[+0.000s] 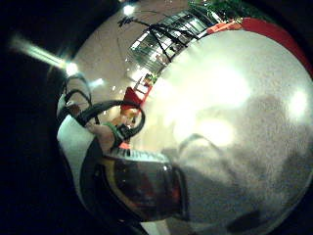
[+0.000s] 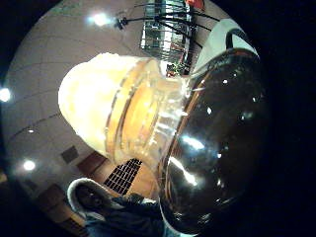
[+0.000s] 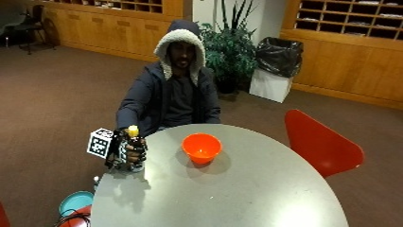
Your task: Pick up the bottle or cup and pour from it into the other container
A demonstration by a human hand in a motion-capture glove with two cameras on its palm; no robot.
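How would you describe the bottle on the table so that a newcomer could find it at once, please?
Start at the round grey table in front of the seated person. At its edge nearest that person, the gloved right hand grips the bottle upright. Unlike the wide orange bowl nearby, it is slim, dark, and topped with a yellow cap.

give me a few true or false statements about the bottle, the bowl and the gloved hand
1. The gloved right hand grips the bottle. True.
2. The bottle's yellow cap has been removed. False: the cap is on the bottle.
3. The orange bowl stands on the table, apart from the bottle. True.
4. The bottle is tipped over the bowl, pouring. False: it is upright near the table's edge.
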